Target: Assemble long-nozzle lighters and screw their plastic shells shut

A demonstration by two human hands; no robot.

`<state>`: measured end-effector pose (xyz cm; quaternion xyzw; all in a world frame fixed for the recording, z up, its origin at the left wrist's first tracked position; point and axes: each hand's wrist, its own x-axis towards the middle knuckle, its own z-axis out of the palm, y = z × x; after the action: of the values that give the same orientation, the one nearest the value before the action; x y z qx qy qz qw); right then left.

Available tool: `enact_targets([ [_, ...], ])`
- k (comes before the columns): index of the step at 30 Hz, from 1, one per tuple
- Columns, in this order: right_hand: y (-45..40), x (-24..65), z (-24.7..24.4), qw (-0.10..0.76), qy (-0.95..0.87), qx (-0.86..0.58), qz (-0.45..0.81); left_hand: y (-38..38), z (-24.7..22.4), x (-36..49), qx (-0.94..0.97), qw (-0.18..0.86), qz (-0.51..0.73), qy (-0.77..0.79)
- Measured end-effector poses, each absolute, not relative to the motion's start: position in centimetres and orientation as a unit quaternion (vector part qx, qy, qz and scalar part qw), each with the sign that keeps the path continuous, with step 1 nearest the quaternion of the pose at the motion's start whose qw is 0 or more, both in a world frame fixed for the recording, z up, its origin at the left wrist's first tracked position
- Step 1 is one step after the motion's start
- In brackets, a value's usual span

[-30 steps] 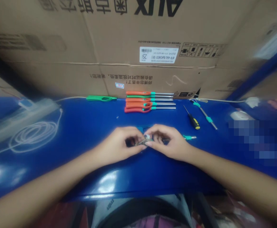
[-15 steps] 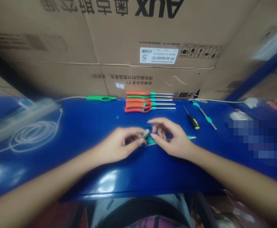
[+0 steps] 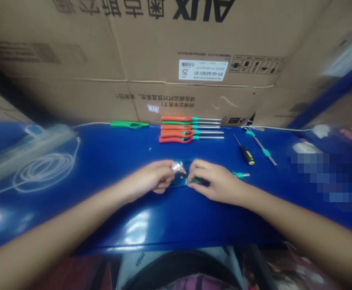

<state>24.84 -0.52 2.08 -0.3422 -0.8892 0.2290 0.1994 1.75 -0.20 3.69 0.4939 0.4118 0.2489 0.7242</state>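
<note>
My left hand (image 3: 152, 177) is closed, with a small shiny silvery piece (image 3: 177, 166) pinched at its thumb and forefinger. What exactly the piece is cannot be made out. Close beside it, my right hand (image 3: 214, 179) has its fingers pinched on a green lighter part (image 3: 197, 179), most of which the hand covers. Past the back of that hand sticks out a teal end with a metal tip (image 3: 241, 175), low over the table. Something bluish and flat (image 3: 176, 182) lies beneath the fingertips, partly hidden.
Behind my hands, several orange, red and green long-necked lighters (image 3: 177, 139) lie in a row. A green lighter handle (image 3: 129, 125) is to their left. On the right are a screwdriver (image 3: 246, 155) and a teal-fitted metal tube (image 3: 261, 144). A coiled white cable (image 3: 43, 173) lies left.
My left hand has turned palm-down and drawn slightly left with the silvery piece. My right fingertips have come lower and closed on the green part.
</note>
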Motion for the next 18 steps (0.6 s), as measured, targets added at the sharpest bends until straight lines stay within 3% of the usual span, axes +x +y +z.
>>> enact_targets([
  [6,-0.1,24.8,2.2,0.248,-0.827,-0.383,0.329,-0.1,3.7,1.5,0.498,0.743,0.222,0.387],
  [13,0.2,24.7,2.4,0.236,-0.659,-0.431,0.569,0.0,3.6,1.2,0.511,0.751,0.195,0.371],
  [18,0.6,24.6,2.1,0.243,-0.629,-0.398,0.622,-0.1,3.7,1.3,0.507,0.754,0.191,0.372],
])
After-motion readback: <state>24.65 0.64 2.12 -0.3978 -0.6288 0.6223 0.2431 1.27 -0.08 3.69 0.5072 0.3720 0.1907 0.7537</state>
